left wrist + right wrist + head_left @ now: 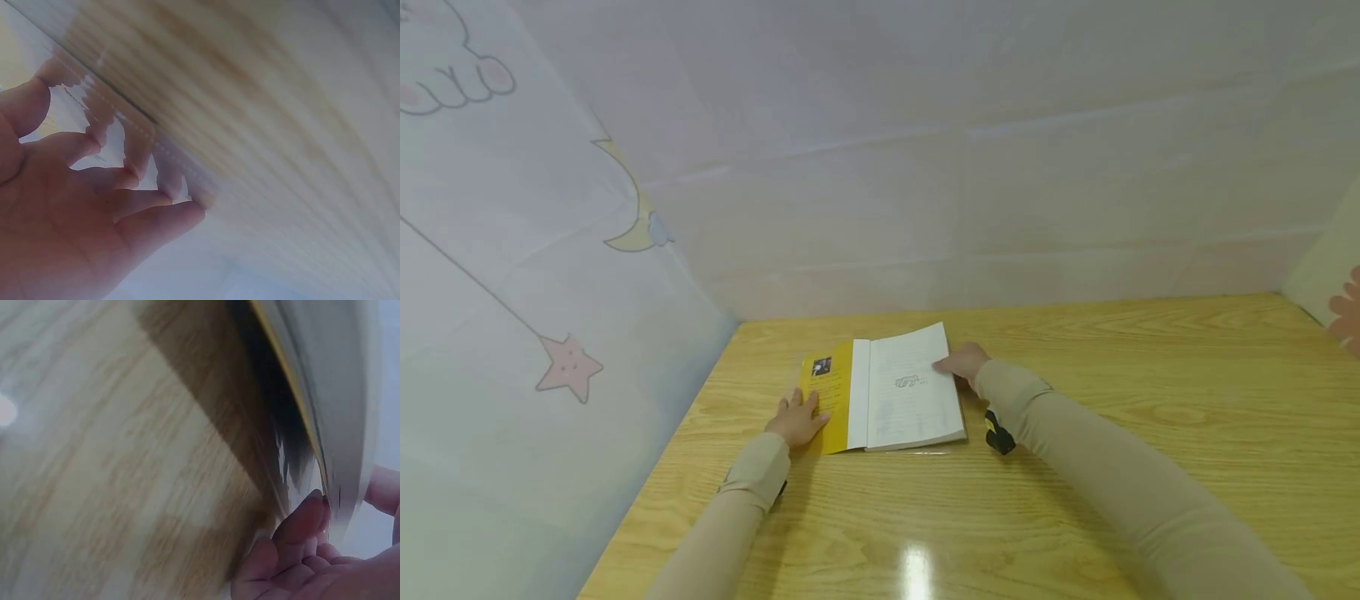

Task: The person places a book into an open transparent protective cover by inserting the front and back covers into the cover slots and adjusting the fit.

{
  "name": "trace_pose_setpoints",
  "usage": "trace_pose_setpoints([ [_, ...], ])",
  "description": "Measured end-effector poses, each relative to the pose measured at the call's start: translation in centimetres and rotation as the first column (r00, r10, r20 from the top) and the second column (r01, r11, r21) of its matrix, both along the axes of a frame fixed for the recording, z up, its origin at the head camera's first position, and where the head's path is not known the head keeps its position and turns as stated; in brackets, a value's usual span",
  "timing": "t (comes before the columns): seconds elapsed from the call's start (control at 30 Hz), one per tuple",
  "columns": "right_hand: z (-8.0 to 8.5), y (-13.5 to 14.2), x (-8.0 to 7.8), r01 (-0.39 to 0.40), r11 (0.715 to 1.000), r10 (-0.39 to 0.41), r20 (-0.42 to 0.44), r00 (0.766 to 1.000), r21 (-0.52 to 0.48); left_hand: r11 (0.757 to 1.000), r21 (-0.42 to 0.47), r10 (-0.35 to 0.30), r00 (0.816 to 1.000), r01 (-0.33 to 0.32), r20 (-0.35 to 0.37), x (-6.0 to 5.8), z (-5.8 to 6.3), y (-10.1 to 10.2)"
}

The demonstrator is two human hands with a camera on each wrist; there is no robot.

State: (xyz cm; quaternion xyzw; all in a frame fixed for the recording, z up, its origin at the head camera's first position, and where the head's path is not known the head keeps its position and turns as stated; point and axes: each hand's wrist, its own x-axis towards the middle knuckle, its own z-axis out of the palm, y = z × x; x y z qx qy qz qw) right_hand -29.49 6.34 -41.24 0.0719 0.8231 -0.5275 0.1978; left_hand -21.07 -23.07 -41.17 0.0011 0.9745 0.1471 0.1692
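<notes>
An open book (913,408) lies on the wooden table, its white page showing a small line drawing. On its left side a yellow cover flap (835,417) with a small photo is folded out. My left hand (795,422) rests on that flap, fingers spread; in the left wrist view its fingertips touch a glossy clear plastic cover (128,119). At the book's right edge my right hand (967,362) grips the page block and cover, thumb on top. Seen from the right wrist, bent fingers (303,525) press under the cover, and this edge stands raised off the table.
The wood-grain table (1150,400) extends to the right and toward me. A pale wall covering (962,183) stands behind it, and another with a moon and a pink star (571,368) runs along the left. A black wrist device (998,433) hangs under the right sleeve.
</notes>
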Motion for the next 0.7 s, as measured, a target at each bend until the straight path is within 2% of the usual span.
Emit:
trace_pose_setpoints([
  [0.27, 2.3, -0.3, 1.2, 0.004, 0.991, -0.003, 0.006, 1.0, -0.136, 1.0, 0.002, 0.003, 1.0, -0.003, 0.006, 0.0, 0.0, 0.1],
  [0.4, 3.7, -0.5, 1.4, -0.028, 0.982, 0.026, -0.016, 1.0, -0.187, 1.0, 0.005, 0.002, 1.0, -0.003, 0.006, 0.1, 0.2, 0.1],
  [0.53, 4.9, -0.9, 1.5, -0.07, 0.974, 0.062, -0.047, 0.997, -0.214, 1.0, 0.004, 0.002, 1.0, -0.002, 0.003, 0.1, 0.2, 0.2],
  [0.7, 6.0, -1.7, 1.9, -0.137, 0.973, 0.124, -0.077, 0.989, -0.188, 1.0, 0.001, 0.005, 1.0, -0.005, 0.004, -0.1, 0.0, 0.1],
])
